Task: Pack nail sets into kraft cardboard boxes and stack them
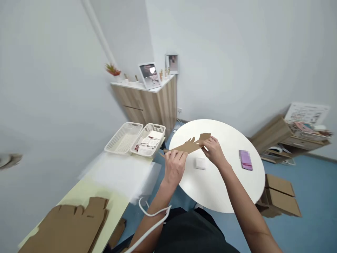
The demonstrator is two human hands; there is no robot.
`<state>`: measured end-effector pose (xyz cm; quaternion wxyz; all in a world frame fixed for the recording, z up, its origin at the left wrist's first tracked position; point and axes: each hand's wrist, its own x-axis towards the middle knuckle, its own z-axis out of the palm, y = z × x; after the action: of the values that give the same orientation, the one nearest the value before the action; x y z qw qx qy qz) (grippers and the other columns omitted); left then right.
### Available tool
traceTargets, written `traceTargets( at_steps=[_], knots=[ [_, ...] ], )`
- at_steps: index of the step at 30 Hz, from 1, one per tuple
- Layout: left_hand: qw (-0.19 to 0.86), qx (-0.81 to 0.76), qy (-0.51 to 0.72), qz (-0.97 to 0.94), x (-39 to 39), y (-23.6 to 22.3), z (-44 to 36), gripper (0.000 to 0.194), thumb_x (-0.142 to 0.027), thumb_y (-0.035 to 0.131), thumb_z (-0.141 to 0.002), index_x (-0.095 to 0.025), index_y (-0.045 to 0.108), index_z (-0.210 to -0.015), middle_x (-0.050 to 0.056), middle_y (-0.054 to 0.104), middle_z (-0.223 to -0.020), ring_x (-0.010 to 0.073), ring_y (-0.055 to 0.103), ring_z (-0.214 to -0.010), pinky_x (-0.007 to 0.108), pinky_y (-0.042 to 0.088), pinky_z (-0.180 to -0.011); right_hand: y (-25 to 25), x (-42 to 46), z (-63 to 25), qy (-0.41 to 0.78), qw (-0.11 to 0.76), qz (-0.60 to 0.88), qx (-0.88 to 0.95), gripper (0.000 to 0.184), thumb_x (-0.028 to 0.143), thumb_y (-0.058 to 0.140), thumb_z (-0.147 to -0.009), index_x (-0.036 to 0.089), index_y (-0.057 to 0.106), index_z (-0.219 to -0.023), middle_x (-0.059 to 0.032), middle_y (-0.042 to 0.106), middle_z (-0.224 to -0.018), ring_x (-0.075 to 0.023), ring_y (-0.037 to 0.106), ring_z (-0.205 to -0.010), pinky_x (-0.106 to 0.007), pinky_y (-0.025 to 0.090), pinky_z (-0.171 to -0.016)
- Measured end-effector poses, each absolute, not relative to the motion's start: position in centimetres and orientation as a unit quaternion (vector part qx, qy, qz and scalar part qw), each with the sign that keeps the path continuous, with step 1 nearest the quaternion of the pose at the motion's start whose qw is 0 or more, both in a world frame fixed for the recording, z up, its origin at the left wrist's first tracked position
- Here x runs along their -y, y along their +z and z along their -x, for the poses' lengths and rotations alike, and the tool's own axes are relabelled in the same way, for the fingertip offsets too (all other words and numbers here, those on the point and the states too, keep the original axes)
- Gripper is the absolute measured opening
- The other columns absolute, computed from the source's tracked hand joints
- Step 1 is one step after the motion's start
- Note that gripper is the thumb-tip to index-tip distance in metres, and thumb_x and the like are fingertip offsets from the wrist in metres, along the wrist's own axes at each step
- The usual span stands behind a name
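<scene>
A flat, folded piece of cardboard [185, 147] is held up above the left part of a white round table [223, 193]. The left hand [175, 166] has its fingers closed over the cardboard's left end, thumb out of sight underneath; the right hand [212, 150] grips the right end between thumb and bent fingers. The visible side of the cardboard is plain brown.

Under and just beyond the hands' gap, on the tabletop, lies a small white packet [200, 163]; farther right is a purple object [245, 160], its surface pixelated.

Writing shows in several places. At the far right, a white sign [306, 113] carries dark lines and blocks of print, too small to read. To the left, the right-hand white basket [163, 134] holds printed cards [147, 141], also unreadable. Near left, a stack of cardboard [71, 228] lies on a long table [119, 202].
</scene>
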<state>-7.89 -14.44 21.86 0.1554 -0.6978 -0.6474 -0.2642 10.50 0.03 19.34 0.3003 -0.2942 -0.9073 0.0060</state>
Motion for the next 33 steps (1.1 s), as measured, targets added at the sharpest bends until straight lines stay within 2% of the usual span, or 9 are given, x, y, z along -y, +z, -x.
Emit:
traceTargets(
  at_steps=[3, 5, 9, 12, 14, 16, 20, 25, 33],
  knots=[
    [0.142, 0.614, -0.25, 0.735, 10.7, 18.0, 5.5, 0.018, -0.008, 0.05, -0.091, -0.019, 0.064, -0.093, 0.005, 0.067, -0.085, 0.0204, 0.056, -0.087, 0.038, 0.035, -0.083, 15.3, -0.7, -14.7, -0.042, 0.315, 0.34, 0.885, 0.022, 0.012, 0.046, -0.093, 0.023, 0.064, -0.086, -0.0031, 0.069, -0.079, -0.0193, 0.056, -0.08, -0.041, 0.034, -0.101],
    [0.116, 0.617, -0.222, 0.746, 8.5, 14.3, 4.4, 0.019, -0.006, 0.049, -0.09, -0.019, 0.062, -0.085, 0.005, 0.066, -0.082, 0.0209, 0.056, -0.085, 0.037, 0.036, -0.082, 11.6, -1.0, -16.4, -0.038, 0.31, 0.367, 0.877, 0.025, 0.009, 0.044, -0.092, 0.023, 0.065, -0.089, -0.0042, 0.07, -0.084, -0.0194, 0.057, -0.084, -0.04, 0.036, -0.098],
    [0.01, 0.658, -0.141, 0.739, 5.7, 6.4, 3.0, 0.023, -0.003, 0.045, -0.087, -0.019, 0.062, -0.085, 0.006, 0.066, -0.086, 0.0221, 0.056, -0.086, 0.035, 0.039, -0.077, 4.0, -0.8, -18.0, 0.023, 0.27, 0.41, 0.871, 0.034, 0.005, 0.04, -0.089, 0.022, 0.064, -0.107, -0.0074, 0.07, -0.112, -0.023, 0.055, -0.108, -0.04, 0.035, -0.1],
    [-0.073, 0.714, -0.097, 0.689, 4.8, 2.2, 2.6, 0.026, -0.003, 0.041, -0.089, -0.02, 0.061, -0.089, 0.006, 0.066, -0.094, 0.0225, 0.056, -0.095, 0.033, 0.04, -0.079, -0.9, 0.6, -18.8, 0.066, 0.263, 0.502, 0.822, 0.045, 0.01, 0.039, -0.089, 0.018, 0.05, -0.132, -0.0129, 0.054, -0.137, -0.0271, 0.043, -0.127, -0.045, 0.033, -0.104],
    [-0.088, 0.734, -0.083, 0.668, 4.5, 0.6, 2.6, 0.028, -0.002, 0.039, -0.089, -0.02, 0.061, -0.091, 0.006, 0.067, -0.096, 0.0222, 0.057, -0.095, 0.033, 0.041, -0.081, -3.4, 1.8, -19.3, 0.112, 0.267, 0.581, 0.761, 0.046, 0.019, 0.041, -0.089, 0.014, 0.045, -0.135, -0.0161, 0.052, -0.135, -0.0295, 0.045, -0.124, -0.045, 0.038, -0.1],
    [-0.097, 0.751, -0.072, 0.65, 4.5, -0.4, 2.8, 0.03, -0.002, 0.037, -0.09, -0.02, 0.061, -0.092, 0.006, 0.067, -0.096, 0.0217, 0.058, -0.095, 0.032, 0.041, -0.082, -5.3, 2.7, -19.6, 0.174, 0.24, 0.629, 0.719, 0.042, 0.024, 0.044, -0.089, 0.013, 0.049, -0.129, -0.0164, 0.055, -0.124, -0.0302, 0.05, -0.115, -0.043, 0.042, -0.096],
    [-0.119, 0.781, -0.044, 0.612, 4.7, -1.0, 4.1, 0.031, -0.002, 0.034, -0.091, -0.019, 0.059, -0.095, 0.007, 0.066, -0.097, 0.0205, 0.06, -0.095, 0.03, 0.042, -0.079, -6.7, 2.7, -19.0, 0.266, 0.157, 0.649, 0.695, 0.038, 0.029, 0.048, -0.088, 0.015, 0.052, -0.123, -0.0154, 0.056, -0.122, -0.0299, 0.051, -0.116, -0.038, 0.043, -0.095],
    [-0.154, 0.791, -0.01, 0.592, 5.7, -1.3, 6.8, 0.03, 0.001, 0.034, -0.091, -0.018, 0.057, -0.099, 0.006, 0.067, -0.102, 0.0181, 0.061, -0.097, 0.026, 0.042, -0.077, -5.8, 0.5, -15.7, 0.293, 0.091, 0.663, 0.683, 0.041, 0.034, 0.052, -0.089, 0.012, 0.052, -0.124, -0.0173, 0.055, -0.125, -0.03, 0.05, -0.119, -0.035, 0.041, -0.097],
    [-0.184, 0.77, 0.026, 0.61, 6.9, -2.0, 11.1, 0.034, 0.003, 0.032, -0.09, -0.018, 0.055, -0.103, 0.008, 0.064, -0.108, 0.0184, 0.059, -0.103, 0.028, 0.043, -0.084, -5.9, -1.6, -12.0, 0.337, 0.091, 0.698, 0.625, 0.053, 0.033, 0.063, -0.082, 0.013, 0.048, -0.129, -0.0176, 0.054, -0.129, -0.0287, 0.054, -0.12, -0.033, 0.044, -0.094]
  ],
)
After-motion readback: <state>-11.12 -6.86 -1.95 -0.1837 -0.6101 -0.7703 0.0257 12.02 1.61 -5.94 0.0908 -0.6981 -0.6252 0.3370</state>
